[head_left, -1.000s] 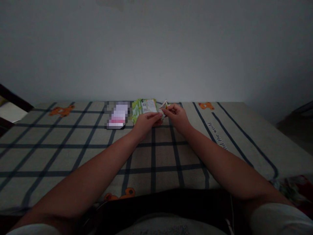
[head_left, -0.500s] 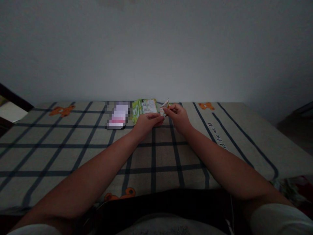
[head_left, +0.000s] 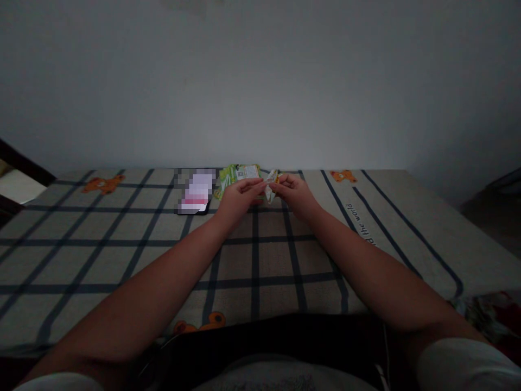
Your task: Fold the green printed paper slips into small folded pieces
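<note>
Between my hands is a small white wrapper (head_left: 271, 184) with coloured print, creased and standing up at an angle. My right hand (head_left: 299, 196) pinches its right side between thumb and fingers. The fingertips of my left hand (head_left: 239, 198) close on its left edge. Just behind my left hand lies a green printed packet (head_left: 240, 172) with a white label, its near part hidden by that hand. Whether anything is inside the small wrapper, I cannot tell.
A phone (head_left: 197, 190) with a blurred, lit screen lies left of the green packet. Everything rests on a table with a checked cloth (head_left: 277, 260) printed with bears. A plain wall (head_left: 260, 98) rises behind it. A dark wooden chair part (head_left: 18, 168) shows at far left.
My left hand has moved slightly up and its fingers now meet the wrapper's left edge. The wrapper has turned and looks more crumpled. The right hand has shifted only a little.
</note>
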### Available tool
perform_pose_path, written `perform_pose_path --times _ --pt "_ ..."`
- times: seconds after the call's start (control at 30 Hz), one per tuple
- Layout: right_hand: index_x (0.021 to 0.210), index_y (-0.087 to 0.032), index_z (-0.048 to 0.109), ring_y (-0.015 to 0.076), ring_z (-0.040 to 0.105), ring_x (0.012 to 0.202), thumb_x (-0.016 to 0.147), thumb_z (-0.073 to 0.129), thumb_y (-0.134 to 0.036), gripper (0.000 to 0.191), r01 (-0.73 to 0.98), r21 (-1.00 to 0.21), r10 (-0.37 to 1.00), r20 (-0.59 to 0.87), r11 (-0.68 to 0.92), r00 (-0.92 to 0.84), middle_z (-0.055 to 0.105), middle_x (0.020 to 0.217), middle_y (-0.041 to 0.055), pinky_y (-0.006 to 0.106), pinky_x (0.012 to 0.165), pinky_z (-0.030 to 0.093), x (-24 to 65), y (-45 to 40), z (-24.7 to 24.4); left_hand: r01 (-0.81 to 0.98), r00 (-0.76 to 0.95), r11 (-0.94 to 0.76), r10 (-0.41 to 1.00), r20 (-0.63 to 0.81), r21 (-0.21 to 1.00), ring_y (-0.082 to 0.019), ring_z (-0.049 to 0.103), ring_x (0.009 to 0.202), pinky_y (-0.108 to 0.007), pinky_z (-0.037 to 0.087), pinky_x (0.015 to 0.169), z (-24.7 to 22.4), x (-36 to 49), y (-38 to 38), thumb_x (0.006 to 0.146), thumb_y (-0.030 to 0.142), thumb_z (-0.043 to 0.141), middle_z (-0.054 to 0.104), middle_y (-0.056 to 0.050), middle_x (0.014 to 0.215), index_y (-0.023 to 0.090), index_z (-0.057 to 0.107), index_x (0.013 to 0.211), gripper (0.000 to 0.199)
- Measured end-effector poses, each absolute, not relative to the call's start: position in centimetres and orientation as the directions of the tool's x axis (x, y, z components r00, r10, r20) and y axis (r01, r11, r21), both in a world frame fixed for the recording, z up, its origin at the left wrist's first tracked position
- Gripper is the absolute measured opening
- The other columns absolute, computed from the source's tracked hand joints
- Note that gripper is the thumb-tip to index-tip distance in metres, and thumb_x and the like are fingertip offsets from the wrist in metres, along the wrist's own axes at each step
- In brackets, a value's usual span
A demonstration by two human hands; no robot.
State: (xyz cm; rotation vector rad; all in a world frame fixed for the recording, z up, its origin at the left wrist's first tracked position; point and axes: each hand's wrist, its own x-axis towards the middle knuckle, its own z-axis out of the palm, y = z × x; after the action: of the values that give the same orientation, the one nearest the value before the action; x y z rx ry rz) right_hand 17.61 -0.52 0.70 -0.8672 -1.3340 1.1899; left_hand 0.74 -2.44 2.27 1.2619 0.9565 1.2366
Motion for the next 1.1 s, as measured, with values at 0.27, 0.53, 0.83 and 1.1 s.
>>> perform_pose_path --times 0.27,0.53,0.83,1.1 --pt "0.107 -0.025 0.050 0.0140 0.067 0.066 0.063 0.085 -0.041 0.059 -0.118 -0.981 0.946 0.178 0.151 -0.270 0.070 0.072 -0.0048 0.030 0.069 0.054 17.3 -0.9 0.7 -0.011 0.063 -0.250 0.966 0.250 0.968 -0.019 0.067 0.084 -0.030 0.054 0.077 1.8 0.1 -1.5 0.072 0.046 0.079 0.077 -0.007 0.090 0.019 0.078 0.086 0.031" --pt "0.084 -0.018 0.070 0.0133 0.064 0.076 0.072 0.076 -0.051 0.036 -0.045 -0.978 0.936 0.206 0.202 -0.286 0.070 0.083 0.0015 0.030 0.074 0.056 17.8 -0.6 0.7 -0.075 0.062 -0.211 0.975 0.216 0.975 -0.018 0.067 0.077 -0.031 0.055 0.074 1.8 0.2 -1.7 0.066 0.042 0.083 0.075 -0.005 0.083 0.019 0.076 0.082 0.029" --pt "0.076 -0.018 0.066 0.0123 0.061 0.067 0.073 0.077 -0.052 0.036 0.007 -0.970 0.925 0.230 0.244 -0.303 0.068 0.072 0.0005 0.029 0.069 0.051 18.4 -0.7 0.8 -0.166 0.212 -0.021 0.976 0.057 0.986 -0.016 0.066 0.077 -0.031 0.053 0.076 2.0 0.2 -1.6 0.061 0.043 0.087 0.075 -0.007 0.087 0.018 0.077 0.079 0.033" --pt "0.078 -0.017 0.069 0.0127 0.060 0.066 0.072 0.077 -0.054 0.039 -0.055 -0.981 0.933 0.195 0.188 -0.303 0.067 0.073 0.0012 0.029 0.067 0.051 18.2 -1.0 1.1 -0.240 0.240 0.041 0.971 0.019 0.970 -0.016 0.065 0.074 -0.032 0.053 0.076 2.9 0.5 -2.3 0.058 0.043 0.088 0.073 -0.005 0.080 0.016 0.074 0.076 0.036"
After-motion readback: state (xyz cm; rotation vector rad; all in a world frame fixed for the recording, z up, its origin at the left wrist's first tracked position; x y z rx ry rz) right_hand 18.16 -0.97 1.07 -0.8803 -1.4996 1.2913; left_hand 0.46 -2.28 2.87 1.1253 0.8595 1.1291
